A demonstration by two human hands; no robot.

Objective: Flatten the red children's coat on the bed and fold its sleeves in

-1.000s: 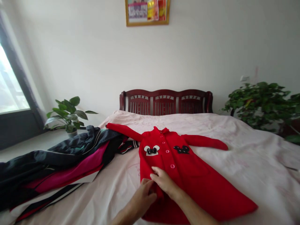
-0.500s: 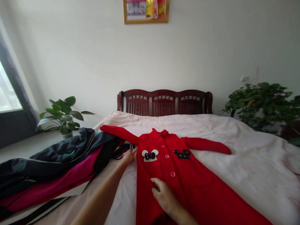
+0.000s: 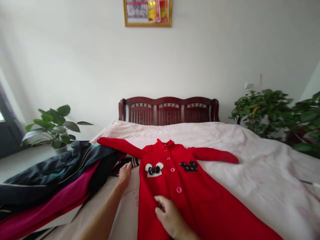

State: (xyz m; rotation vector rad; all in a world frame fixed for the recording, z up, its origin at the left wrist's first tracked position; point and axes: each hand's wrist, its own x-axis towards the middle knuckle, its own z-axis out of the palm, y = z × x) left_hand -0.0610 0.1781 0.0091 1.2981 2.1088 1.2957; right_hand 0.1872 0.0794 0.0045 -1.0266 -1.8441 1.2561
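Observation:
A long red coat [image 3: 172, 196] lies front up on the bed, its collar toward the headboard and its sleeves spread. It has pink buttons down the front, plus a white mouse-head patch with a black bow [image 3: 154, 170] and a black mouse-head patch [image 3: 188, 166]. My right hand [image 3: 170, 213] is closed on the coat's lower front, thumb and forefinger pinching the red cloth. Left of the coat, my left hand [image 3: 125, 174] is curled shut at the striped cuff [image 3: 135, 162] of a dark garment; its fingertips are partly hidden.
Dark and magenta clothes [image 3: 72, 186] lie heaped on the left, beneath the coat's left-hand sleeve. A pale sheet [image 3: 262, 176] covers the bed, with a dark wooden headboard [image 3: 167, 111] behind. Potted plants [image 3: 55, 125] stand on both sides. A framed picture [image 3: 148, 13] hangs above.
My left hand has drawn left, away from the coat's edge, and its fingers are more curled. My right hand stays at the coat's front. The whole view has shifted slightly.

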